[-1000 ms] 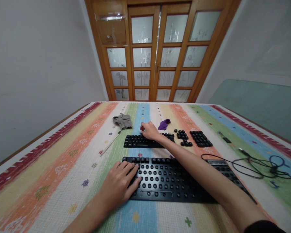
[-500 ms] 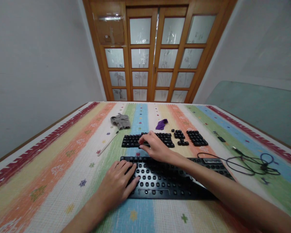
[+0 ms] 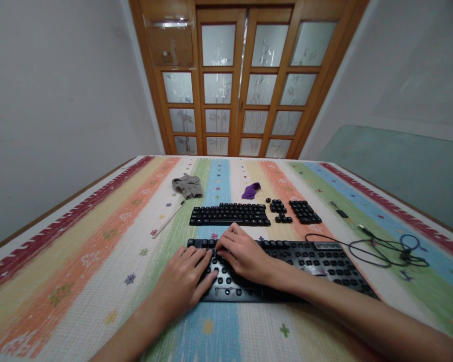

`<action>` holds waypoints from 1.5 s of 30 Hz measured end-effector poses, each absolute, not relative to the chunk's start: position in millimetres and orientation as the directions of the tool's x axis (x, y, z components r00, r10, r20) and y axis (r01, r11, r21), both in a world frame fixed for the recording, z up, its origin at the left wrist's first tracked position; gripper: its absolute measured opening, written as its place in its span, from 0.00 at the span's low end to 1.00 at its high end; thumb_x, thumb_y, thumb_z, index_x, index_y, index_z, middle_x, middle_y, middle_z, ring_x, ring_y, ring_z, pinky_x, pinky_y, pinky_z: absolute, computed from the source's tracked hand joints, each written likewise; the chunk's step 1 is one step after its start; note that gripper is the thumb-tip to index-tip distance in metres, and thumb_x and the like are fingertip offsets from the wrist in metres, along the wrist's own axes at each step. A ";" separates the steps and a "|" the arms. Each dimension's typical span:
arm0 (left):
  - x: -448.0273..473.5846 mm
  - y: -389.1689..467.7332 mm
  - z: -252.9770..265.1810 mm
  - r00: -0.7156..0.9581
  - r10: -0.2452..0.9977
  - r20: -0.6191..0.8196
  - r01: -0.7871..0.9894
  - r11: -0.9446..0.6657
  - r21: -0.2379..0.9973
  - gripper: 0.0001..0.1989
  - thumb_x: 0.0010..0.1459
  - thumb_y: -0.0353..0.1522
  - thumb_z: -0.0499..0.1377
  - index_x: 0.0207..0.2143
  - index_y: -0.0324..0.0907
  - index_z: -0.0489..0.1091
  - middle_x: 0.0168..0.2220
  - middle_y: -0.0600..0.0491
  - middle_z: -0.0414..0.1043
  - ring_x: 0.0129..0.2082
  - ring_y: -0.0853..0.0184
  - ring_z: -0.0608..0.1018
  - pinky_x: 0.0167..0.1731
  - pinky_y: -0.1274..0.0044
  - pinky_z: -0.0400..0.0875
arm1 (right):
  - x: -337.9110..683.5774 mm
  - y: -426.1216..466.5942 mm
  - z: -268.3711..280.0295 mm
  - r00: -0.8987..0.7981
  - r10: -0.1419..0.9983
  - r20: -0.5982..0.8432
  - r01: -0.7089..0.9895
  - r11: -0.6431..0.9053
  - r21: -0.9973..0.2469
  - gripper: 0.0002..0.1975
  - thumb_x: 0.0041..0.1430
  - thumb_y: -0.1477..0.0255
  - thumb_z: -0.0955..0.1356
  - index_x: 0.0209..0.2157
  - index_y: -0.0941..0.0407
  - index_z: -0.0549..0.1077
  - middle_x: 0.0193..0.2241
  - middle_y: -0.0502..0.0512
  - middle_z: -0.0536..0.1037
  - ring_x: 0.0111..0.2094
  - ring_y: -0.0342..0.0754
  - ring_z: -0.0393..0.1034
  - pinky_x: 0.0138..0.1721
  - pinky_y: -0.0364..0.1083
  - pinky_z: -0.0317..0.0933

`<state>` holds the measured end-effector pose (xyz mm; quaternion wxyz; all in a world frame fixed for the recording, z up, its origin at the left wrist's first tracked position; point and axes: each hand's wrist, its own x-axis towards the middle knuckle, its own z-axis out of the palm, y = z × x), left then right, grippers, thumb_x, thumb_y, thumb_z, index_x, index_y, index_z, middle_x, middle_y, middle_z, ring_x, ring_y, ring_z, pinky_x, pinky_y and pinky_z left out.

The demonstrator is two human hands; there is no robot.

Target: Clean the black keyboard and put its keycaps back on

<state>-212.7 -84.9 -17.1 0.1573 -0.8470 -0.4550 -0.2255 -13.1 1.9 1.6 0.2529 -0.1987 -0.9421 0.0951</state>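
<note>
A black keyboard [image 3: 298,261] lies in front of me, its key posts bare over most of it and some keycaps standing along its top row. My left hand [image 3: 186,274] rests on its left end, fingers spread and lying on the board. Over the upper left part bends my right hand [image 3: 245,256], thumb and fingers pinched on what looks like a small black keycap, mostly hidden by the fingertips. Beyond the board, loose keycaps [image 3: 230,215] are laid out in keyboard order, with smaller groups of keycaps [image 3: 305,212] to their right.
Behind the keycaps lie a grey cloth [image 3: 187,186] and a purple cloth [image 3: 251,191]. A thin white stick with a dark tip [image 3: 168,219] is at the left. The keyboard's coiled cable [image 3: 388,251] is on the right. A striped cloth [image 3: 98,261] covers the table.
My right hand has come back from the laid-out keycaps to the keyboard's upper left, close to my left hand. The left hand stays on the board.
</note>
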 end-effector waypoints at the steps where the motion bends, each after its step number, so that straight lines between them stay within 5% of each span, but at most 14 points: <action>1: -212.6 -85.1 -16.9 0.486 0.698 0.525 0.841 -0.538 -0.062 0.18 0.71 0.38 0.50 0.51 0.35 0.72 0.43 0.45 0.76 0.41 0.56 0.76 0.44 0.63 0.70 | -13.4 2.0 0.2 -0.793 0.417 0.445 0.328 0.907 -0.265 0.05 0.64 0.80 0.65 0.34 0.59 0.71 0.33 0.58 0.75 0.37 0.51 0.59 0.41 0.49 0.59; 24: -210.7 -86.9 -11.5 0.480 0.731 0.485 0.849 -0.527 -0.046 0.20 0.72 0.36 0.45 0.53 0.36 0.71 0.44 0.44 0.76 0.42 0.56 0.75 0.44 0.63 0.68 | -13.4 -1.9 -0.9 -0.781 0.476 0.404 0.335 0.866 -0.371 0.04 0.65 0.79 0.65 0.37 0.58 0.70 0.36 0.58 0.75 0.40 0.51 0.60 0.42 0.50 0.60; 31: -210.8 -85.8 -10.4 0.507 0.715 0.482 0.836 -0.543 -0.076 0.20 0.72 0.36 0.44 0.57 0.39 0.68 0.43 0.45 0.75 0.41 0.56 0.74 0.43 0.64 0.67 | -14.8 -2.5 4.5 -0.809 0.421 0.410 0.333 0.903 -0.272 0.06 0.62 0.83 0.63 0.36 0.59 0.69 0.33 0.59 0.74 0.38 0.52 0.59 0.39 0.49 0.59; 45: -209.2 -86.0 -9.9 0.518 0.712 0.473 0.830 -0.551 -0.079 0.18 0.72 0.35 0.45 0.43 0.40 0.73 0.41 0.45 0.74 0.39 0.55 0.73 0.40 0.62 0.69 | -15.2 -12.1 -0.9 -0.900 0.296 0.318 0.333 0.941 0.066 0.11 0.55 0.84 0.65 0.41 0.61 0.68 0.37 0.62 0.73 0.41 0.56 0.61 0.43 0.52 0.60</action>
